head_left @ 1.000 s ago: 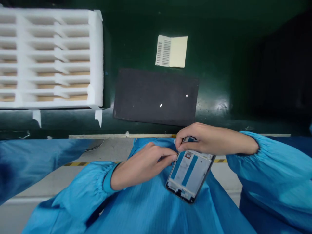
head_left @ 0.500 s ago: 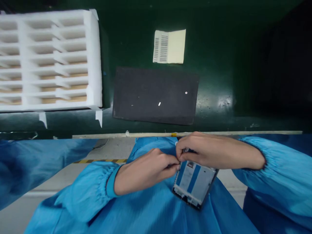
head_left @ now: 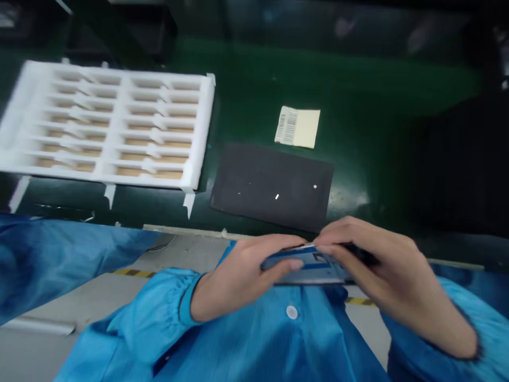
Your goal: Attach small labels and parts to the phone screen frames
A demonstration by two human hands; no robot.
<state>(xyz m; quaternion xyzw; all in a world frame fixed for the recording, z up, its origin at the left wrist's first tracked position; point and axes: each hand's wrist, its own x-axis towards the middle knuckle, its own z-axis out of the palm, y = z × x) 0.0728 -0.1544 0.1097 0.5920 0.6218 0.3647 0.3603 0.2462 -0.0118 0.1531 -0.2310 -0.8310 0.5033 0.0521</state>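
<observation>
Both hands hold a phone frame point(head_left: 308, 265) with blue film strips, now turned nearly flat and edge-on, just in front of the table's near edge and above my blue smock. My left hand point(head_left: 242, 273) grips its left end with curled fingers. From the right, my right hand point(head_left: 377, 265) closes over the frame's top and far side. The picture is blurred by motion, so the fingertips are not sharp.
A dark grey mat point(head_left: 274, 185) with small white specks lies on the green table point(head_left: 358, 95) right behind the hands. A barcode label sheet point(head_left: 298, 127) lies beyond it. A white foam slotted tray point(head_left: 111, 124) stands at the left. Grey floor with yellow-black tape point(head_left: 131, 272) shows below.
The phone frame has been tilted from upright facing me to nearly flat and raised towards the table edge. The view has swung up and left, so the tray and mat sit lower.
</observation>
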